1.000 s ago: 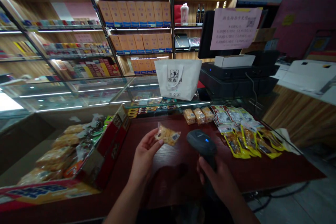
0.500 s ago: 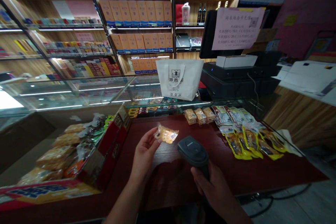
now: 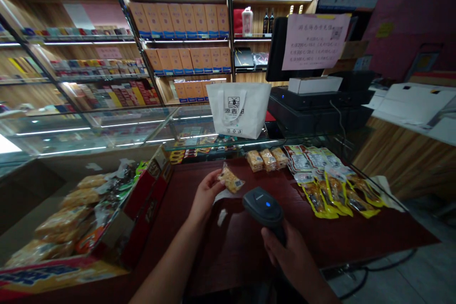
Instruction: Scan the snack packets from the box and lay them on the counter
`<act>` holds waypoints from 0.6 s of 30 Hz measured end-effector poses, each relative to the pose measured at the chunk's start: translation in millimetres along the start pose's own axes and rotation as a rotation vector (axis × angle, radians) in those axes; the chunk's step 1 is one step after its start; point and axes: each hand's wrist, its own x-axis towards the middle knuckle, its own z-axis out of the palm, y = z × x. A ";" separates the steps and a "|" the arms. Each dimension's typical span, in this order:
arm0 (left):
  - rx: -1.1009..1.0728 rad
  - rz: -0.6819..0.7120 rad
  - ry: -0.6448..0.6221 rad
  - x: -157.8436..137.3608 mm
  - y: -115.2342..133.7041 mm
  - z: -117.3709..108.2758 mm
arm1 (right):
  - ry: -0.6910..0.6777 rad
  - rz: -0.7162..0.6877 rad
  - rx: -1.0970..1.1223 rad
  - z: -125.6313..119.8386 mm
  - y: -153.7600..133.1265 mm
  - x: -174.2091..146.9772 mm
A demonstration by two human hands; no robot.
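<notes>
My left hand (image 3: 207,194) pinches one end of a clear-wrapped snack (image 3: 231,179) just above the dark red counter (image 3: 210,247). A small printed label shows on the wrapper's right end. My right hand (image 3: 290,251) is closed around the handle of a black barcode scanner (image 3: 264,206), its head pointing up and left beside the snack. A blue light glows on top of the scanner. Beyond the hands, similar wrapped snacks (image 3: 268,160) stand in a short row. To their right lie several yellow-edged food pouches (image 3: 333,194).
An open carton (image 3: 142,209) with packaged snacks is at the left. A white carrier bag (image 3: 240,111) stands on the glass case behind. Back right are a monitor (image 3: 278,52) with a pink notice (image 3: 313,40) and a black cash drawer (image 3: 302,114).
My left hand has moved slightly up and right with the snack, which has tilted. The scanner's blue light has come on, and the bright glare on the snack is gone.
</notes>
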 end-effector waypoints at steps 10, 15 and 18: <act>0.297 -0.273 -0.047 117.9 -13.6 56.4 | 0.098 0.063 -0.042 -15.3 7.9 -3.2; 0.445 -0.302 -0.081 134.7 -12.2 71.7 | 0.130 0.067 -0.049 -19.4 12.5 -2.3; 0.521 -0.283 -0.074 132.6 -7.8 76.6 | 0.104 0.059 -0.051 -20.9 10.6 -2.3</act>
